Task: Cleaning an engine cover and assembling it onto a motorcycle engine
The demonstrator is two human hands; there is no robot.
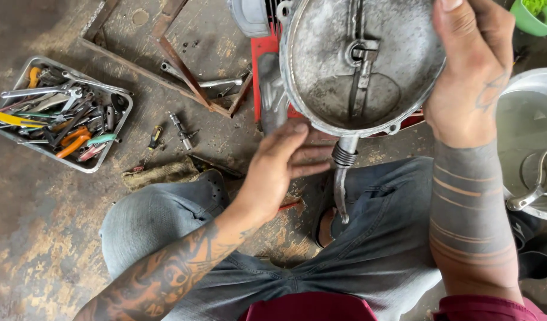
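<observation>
Here the right hand (463, 77) grips the right rim of a round grey metal engine cover (356, 59), fingers curled over its edge and thumb out of sight behind, so the cover is held up with its hollow inner face toward the camera. The cover sits at the far centre, above the knees, and a short lever with a coiled spring (343, 172) hangs from its near edge. The left hand (279, 169) is open, fingers spread and loosely extended toward that spring; the fingertips lie just beside it, though whether they touch it cannot be told. Behind the cover a red machine part (263, 71) shows on the stained concrete floor (42, 238).

To the far left a metal tray (122, 128) is crammed with pliers, wrenches and screwdrivers. Between tray and cover lie a rusty angle-iron frame (184, 71), a wrench (211, 82) and a small screwdriver (152, 139). At the right edge stands a large metal pot (526, 125), with a green bowl (532, 21) at the far right corner. The person sits in grey jeans (380, 238)
</observation>
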